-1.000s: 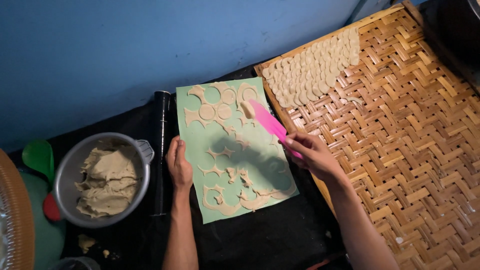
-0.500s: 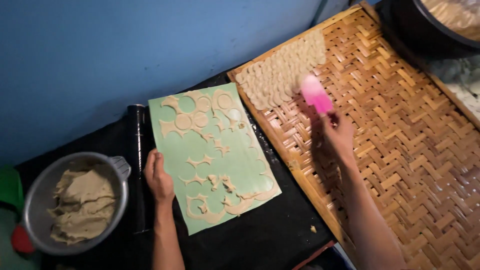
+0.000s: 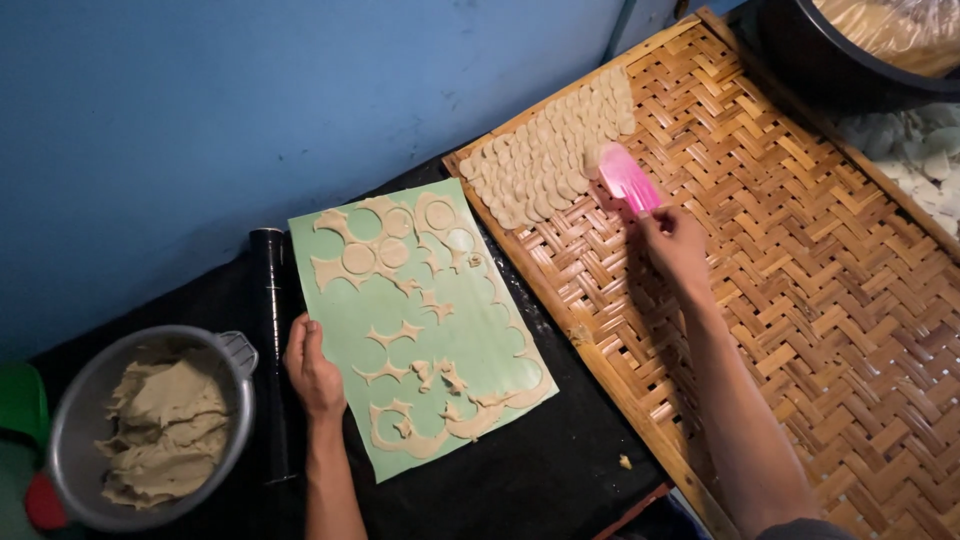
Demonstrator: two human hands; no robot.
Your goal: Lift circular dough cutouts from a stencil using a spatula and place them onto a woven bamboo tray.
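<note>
Right hand [image 3: 675, 240] — fingers clamped on one pink scraper [image 3: 628, 178]; left hand [image 3: 313, 368] flat, fingers together, on one green mat [image 3: 470, 330].

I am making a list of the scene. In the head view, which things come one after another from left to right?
Metal bowl of dough → left hand → green mat → pink scraper → right hand → bamboo tray.

Dim cool light w/ blue cast, soft shadow under right arm on woven tray [image 3: 800, 260], corners dark, slight blur, no glare
</note>
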